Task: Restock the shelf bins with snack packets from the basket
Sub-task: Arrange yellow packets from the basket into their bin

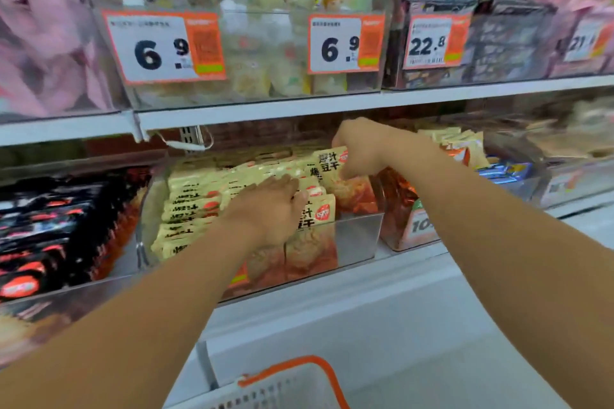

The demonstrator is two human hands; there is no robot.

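At centre frame, the right hand (360,148) is pinching an upright cream-and-orange snack packet (332,164) over the clear plastic shelf bin (358,236). The left hand (269,206), fingers straight, is pressing the packet row (199,206) leftward, the nearer hand to the gap below the packet.

Right hand (360,148) pinches packet (330,163) over bin (360,236).

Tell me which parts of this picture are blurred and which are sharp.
Head view: the pink packets at upper left and the right shelf edge smear with motion blur; the 6.9 price tag and the beige packets under the hands read fairly clearly; the wide lens bends the shelf lines.
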